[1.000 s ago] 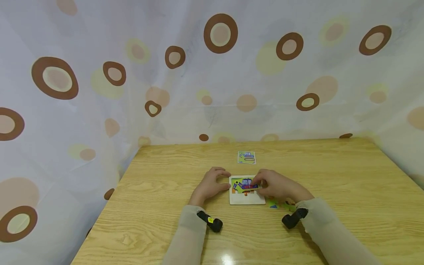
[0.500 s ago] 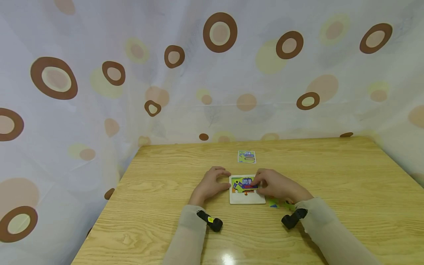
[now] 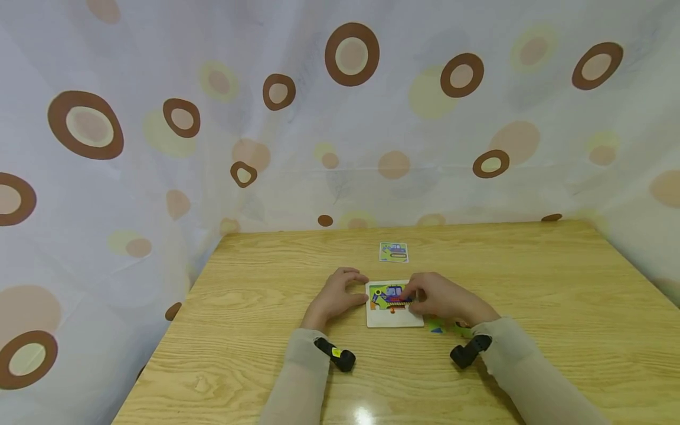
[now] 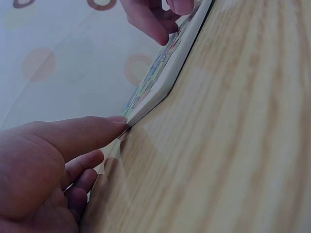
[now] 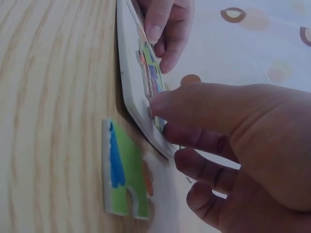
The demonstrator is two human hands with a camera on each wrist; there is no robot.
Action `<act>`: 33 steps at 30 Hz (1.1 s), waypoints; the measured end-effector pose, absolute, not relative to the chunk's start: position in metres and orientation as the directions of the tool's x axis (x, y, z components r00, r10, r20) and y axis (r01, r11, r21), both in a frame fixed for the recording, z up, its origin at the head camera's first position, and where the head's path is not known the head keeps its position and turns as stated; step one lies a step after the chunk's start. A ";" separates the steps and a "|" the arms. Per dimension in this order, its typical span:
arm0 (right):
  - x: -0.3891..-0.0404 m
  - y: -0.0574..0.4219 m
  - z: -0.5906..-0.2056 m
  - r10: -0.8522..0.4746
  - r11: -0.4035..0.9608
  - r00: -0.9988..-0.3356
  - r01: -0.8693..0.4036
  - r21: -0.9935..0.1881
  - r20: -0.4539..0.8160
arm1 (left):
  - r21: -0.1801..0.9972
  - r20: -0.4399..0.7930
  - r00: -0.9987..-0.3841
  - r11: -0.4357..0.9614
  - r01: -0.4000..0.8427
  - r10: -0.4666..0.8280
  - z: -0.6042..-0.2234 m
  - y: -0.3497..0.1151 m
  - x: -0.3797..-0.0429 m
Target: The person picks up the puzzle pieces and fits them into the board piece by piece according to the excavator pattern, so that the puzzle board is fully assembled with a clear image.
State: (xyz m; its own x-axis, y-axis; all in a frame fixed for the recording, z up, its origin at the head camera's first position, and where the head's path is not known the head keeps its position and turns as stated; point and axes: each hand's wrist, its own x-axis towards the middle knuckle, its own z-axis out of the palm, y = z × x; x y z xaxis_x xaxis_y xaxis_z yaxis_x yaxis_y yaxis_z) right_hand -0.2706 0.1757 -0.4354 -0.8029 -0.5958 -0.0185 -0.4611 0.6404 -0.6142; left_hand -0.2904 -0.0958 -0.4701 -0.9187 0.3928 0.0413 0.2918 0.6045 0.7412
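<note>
A jigsaw board (image 3: pixel 394 320) with a white frame lies flat on the table. Its upper part is filled with joined pieces that show a blue and red digger on green; the lower strip is bare white. Touching its left edge is my left hand (image 3: pixel 336 295), thumb at the near side and forefinger at the far corner. My right hand (image 3: pixel 445 296) bends over the right side of the picture. Its thumb and forefinger are on a puzzle piece (image 3: pixel 407 302), mostly covered by the fingers. A loose green and blue puzzle piece (image 5: pixel 127 170) lies beside the board.
Behind the board lies a small picture card (image 3: pixel 394 252) of the same digger. More loose pieces (image 3: pixel 463 330) sit partly hidden by the right wrist. A spotted white cloth (image 3: pixel 393 118) stands along the far and side edges of the wooden table (image 3: pixel 255 283).
Both hands stay in nearly the same place on the board. The view shifts slightly; no piece visibly moves.
</note>
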 end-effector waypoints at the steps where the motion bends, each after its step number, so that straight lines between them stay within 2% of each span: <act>1: -0.270 0.176 -0.435 -0.590 0.641 -0.807 -0.450 -0.622 -0.023 | 0.743 0.042 -0.919 0.603 0.292 0.393 -0.470 -0.096 -0.290; 6: -0.268 0.181 -0.434 -0.572 0.614 -0.820 -0.419 -0.669 -0.012 | 0.740 0.042 -0.918 0.605 0.294 0.394 -0.469 -0.095 -0.289; 13: -0.263 0.190 -0.431 -0.569 0.631 -0.822 -0.461 -0.624 0.031 | 0.736 0.039 -0.920 0.611 0.290 0.390 -0.470 -0.095 -0.288; 19: -0.260 0.198 -0.432 -0.574 0.616 -0.818 -0.446 -0.649 0.017 | 0.735 0.043 -0.919 0.611 0.295 0.392 -0.470 -0.095 -0.289; 33: -0.250 0.218 -0.429 -0.645 0.611 -0.764 -0.515 -0.601 0.000 | 0.736 0.044 -0.920 0.610 0.294 0.390 -0.470 -0.094 -0.289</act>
State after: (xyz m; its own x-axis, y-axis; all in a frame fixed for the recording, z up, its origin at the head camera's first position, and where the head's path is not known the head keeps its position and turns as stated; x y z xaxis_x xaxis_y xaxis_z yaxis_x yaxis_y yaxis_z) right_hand -0.2499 0.2175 -0.4288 -0.7644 -0.6447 0.0000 -0.5150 0.6108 -0.6014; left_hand -0.2888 -0.0942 -0.4696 -0.9198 0.3900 0.0441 0.2939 0.6100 0.7358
